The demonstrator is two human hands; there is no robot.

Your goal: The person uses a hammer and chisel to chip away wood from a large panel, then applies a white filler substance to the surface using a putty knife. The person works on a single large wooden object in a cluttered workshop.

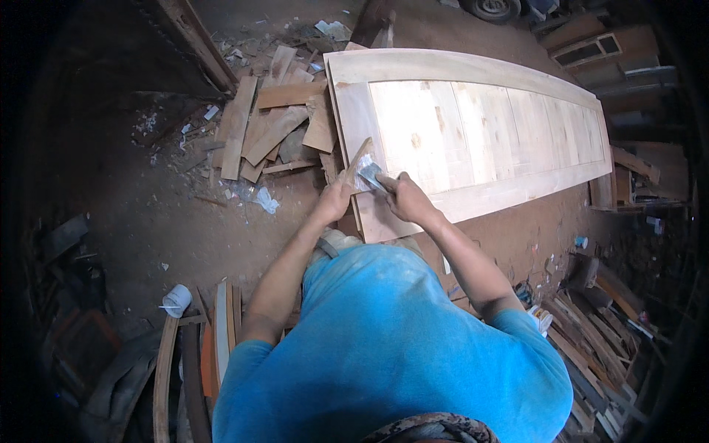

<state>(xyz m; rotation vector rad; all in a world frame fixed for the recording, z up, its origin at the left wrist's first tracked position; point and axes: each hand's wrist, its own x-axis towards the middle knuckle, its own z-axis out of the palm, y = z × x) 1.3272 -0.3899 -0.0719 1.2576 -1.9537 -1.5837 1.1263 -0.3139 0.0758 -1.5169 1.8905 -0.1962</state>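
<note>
A pale wooden panelled door lies flat in front of me, its near left corner close to my body. My left hand is closed around a thin piece of wood held over the door's left end. White paste shows on or beside that wood. In my right hand is a putty knife, fingers wrapped around its handle. Its wide blade points left and meets the wood piece near the paste; whether it touches the door beneath, I cannot tell.
Scrap boards are heaped on the dirt floor left of the door. A white bucket stands at lower left beside upright planks. More timber is piled at lower right. A wooden post rises at upper left.
</note>
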